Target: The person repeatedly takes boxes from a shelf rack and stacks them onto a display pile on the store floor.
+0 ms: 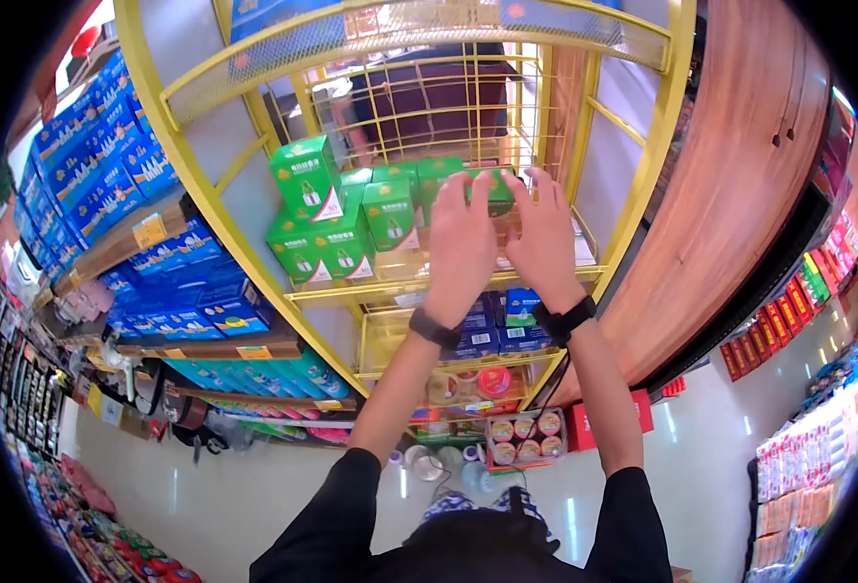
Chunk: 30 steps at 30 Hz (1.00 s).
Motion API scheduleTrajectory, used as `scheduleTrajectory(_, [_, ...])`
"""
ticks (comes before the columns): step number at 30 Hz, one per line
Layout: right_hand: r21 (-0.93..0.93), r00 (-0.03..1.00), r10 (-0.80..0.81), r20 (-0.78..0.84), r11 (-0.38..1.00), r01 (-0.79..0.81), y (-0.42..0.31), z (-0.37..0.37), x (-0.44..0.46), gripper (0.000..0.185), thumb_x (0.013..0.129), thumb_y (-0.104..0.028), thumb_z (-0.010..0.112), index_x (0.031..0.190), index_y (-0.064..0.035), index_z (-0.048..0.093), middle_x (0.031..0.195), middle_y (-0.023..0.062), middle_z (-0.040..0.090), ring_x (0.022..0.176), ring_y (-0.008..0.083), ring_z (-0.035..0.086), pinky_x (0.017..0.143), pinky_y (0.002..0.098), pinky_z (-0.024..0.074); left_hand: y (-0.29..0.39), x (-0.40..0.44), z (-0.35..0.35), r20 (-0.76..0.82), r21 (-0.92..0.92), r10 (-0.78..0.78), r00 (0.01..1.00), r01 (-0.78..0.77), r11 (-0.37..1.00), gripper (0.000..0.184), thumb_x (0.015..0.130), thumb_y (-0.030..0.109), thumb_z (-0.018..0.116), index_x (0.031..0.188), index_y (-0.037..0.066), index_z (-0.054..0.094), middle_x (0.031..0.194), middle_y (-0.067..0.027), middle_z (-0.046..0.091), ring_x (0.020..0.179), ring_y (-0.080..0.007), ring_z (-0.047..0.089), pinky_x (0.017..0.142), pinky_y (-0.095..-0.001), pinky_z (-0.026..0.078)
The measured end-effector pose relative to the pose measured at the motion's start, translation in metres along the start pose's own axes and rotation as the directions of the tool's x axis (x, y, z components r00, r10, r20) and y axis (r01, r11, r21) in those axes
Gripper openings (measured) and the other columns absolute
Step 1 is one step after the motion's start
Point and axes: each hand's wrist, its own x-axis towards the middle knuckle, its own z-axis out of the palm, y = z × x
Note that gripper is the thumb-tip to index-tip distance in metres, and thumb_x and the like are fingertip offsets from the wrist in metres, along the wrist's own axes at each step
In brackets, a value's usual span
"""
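Small green boxes with white and red markings stand on the middle shelf of a yellow wire rack, with one green box [306,179] stacked on top at the left. Both hands reach in at the right end of this group. My left hand [463,238] and my right hand [542,233] are at either side of another green box [496,194], fingers bent around its sides. Part of that box is hidden behind the fingers. Left of my left hand stands a green box [389,216] in the front row. A dark band circles each wrist.
The yellow rack [633,209] has side posts and a mesh rail [419,49] above my hands. Blue boxes [526,309] sit one shelf below. Blue packs [108,146] fill shelves on the left. A wooden panel [740,165] stands right. Round-lidded tubs [526,437] are near the floor.
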Motion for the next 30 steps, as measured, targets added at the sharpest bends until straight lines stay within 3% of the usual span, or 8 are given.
scheduleTrajectory(4, [0.187, 0.946, 0.188, 0.263, 0.952, -0.241, 0.007, 0.004, -0.001, 0.077, 0.085, 0.003, 0.066, 0.159, -0.0138, 0.051, 0.138, 0.0218, 0.068, 0.117, 0.0462, 0.069, 0.095, 0.0535, 0.0584, -0.005, 0.005, 0.003, 0.045, -0.034, -0.080, 0.996, 0.082, 0.996, 0.066, 0.085, -0.005, 0.070, 0.148, 0.001, 0.054, 0.144, -0.0281, 0.056, 0.123, -0.0513, 0.065, 0.099, -0.0554, 0.057])
scheduleTrajectory(7, [0.152, 0.942, 0.255, 0.217, 0.945, -0.291, 0.004, 0.002, -0.002, 0.076, 0.086, 0.000, 0.066, 0.159, -0.0162, 0.051, 0.131, 0.0212, 0.071, 0.108, 0.0465, 0.071, 0.091, 0.0548, 0.0591, -0.001, 0.004, 0.002, 0.032, -0.034, -0.108, 0.994, 0.110, 0.993, 0.066, 0.086, -0.004, 0.071, 0.149, 0.006, 0.055, 0.139, -0.0270, 0.058, 0.113, -0.0511, 0.069, 0.091, -0.0565, 0.060])
scheduleTrajectory(15, [0.190, 0.988, -0.070, -0.136, 0.977, 0.095, 0.003, -0.053, -0.040, 0.056, 0.088, -0.001, 0.069, 0.142, -0.0138, 0.066, 0.120, 0.0155, 0.069, 0.102, 0.0369, 0.072, 0.079, 0.0498, 0.0599, 0.077, -0.035, -0.039, -0.138, 0.050, -0.063, 0.989, 0.070, 0.996, 0.052, 0.084, 0.000, 0.082, 0.133, 0.011, 0.067, 0.133, -0.0162, 0.063, 0.112, -0.0406, 0.071, 0.090, -0.0482, 0.061])
scheduleTrajectory(19, [0.287, 0.991, -0.116, -0.067, 0.949, 0.131, 0.016, -0.174, -0.131, 0.053, 0.092, -0.005, 0.072, 0.144, -0.0159, 0.070, 0.142, 0.0153, 0.066, 0.113, 0.0335, 0.072, 0.087, 0.0433, 0.0616, 0.195, -0.114, -0.054, -0.248, 0.067, -0.003, 0.969, 0.021, 0.998, 0.056, 0.081, 0.002, 0.088, 0.133, 0.008, 0.069, 0.134, -0.0152, 0.064, 0.119, -0.0377, 0.069, 0.099, -0.0450, 0.059])
scheduleTrajectory(23, [0.371, 0.993, 0.074, 0.093, 0.923, -0.103, 0.072, -0.262, -0.251, 0.061, 0.090, -0.006, 0.077, 0.149, -0.0173, 0.069, 0.145, 0.0150, 0.066, 0.116, 0.0348, 0.073, 0.091, 0.0440, 0.0619, 0.284, -0.199, -0.003, 0.048, -0.288, -0.085, 0.995, 0.095, 0.953, 0.064, 0.077, 0.000, 0.090, 0.136, 0.007, 0.069, 0.136, -0.0175, 0.066, 0.121, -0.0379, 0.068, 0.103, -0.0449, 0.057])
scheduleTrajectory(24, [0.369, 0.972, 0.178, 0.152, 0.902, -0.223, 0.086, -0.281, -0.277, 0.060, 0.090, -0.008, 0.079, 0.148, -0.0171, 0.070, 0.143, 0.0144, 0.068, 0.114, 0.0343, 0.073, 0.090, 0.0434, 0.0623, 0.304, -0.212, 0.013, 0.156, -0.373, -0.088, 0.984, 0.141, 0.917, 0.063, 0.081, 0.000, 0.089, 0.140, 0.006, 0.067, 0.137, -0.0148, 0.067, 0.122, -0.0296, 0.068, 0.098, -0.0399, 0.059])
scheduleTrajectory(27, [0.309, 0.815, 0.498, 0.296, 0.757, -0.575, 0.121, -0.350, -0.365, 0.057, 0.090, -0.014, 0.084, 0.145, -0.0162, 0.071, 0.138, 0.0129, 0.071, 0.110, 0.0325, 0.075, 0.086, 0.0413, 0.0631, 0.361, -0.253, 0.069, 0.649, -0.500, -0.310, 0.695, 0.697, 0.514, 0.061, 0.087, 0.003, 0.088, 0.144, 0.005, 0.065, 0.133, -0.0099, 0.070, 0.118, -0.0186, 0.069, 0.092, -0.0323, 0.059])
scheduleTrajectory(30, [0.325, 0.665, 0.690, 0.288, 0.583, -0.745, 0.153, -0.410, -0.407, 0.056, 0.089, -0.016, 0.089, 0.141, -0.0129, 0.072, 0.131, 0.0117, 0.073, 0.099, 0.0285, 0.076, 0.081, 0.0367, 0.0618, 0.408, -0.271, 0.125, 0.787, -0.533, -0.053, 0.615, 0.720, 0.445, 0.059, 0.096, 0.002, 0.082, 0.151, 0.004, 0.061, 0.131, -0.0062, 0.070, 0.113, -0.0119, 0.068, 0.089, -0.0272, 0.058])
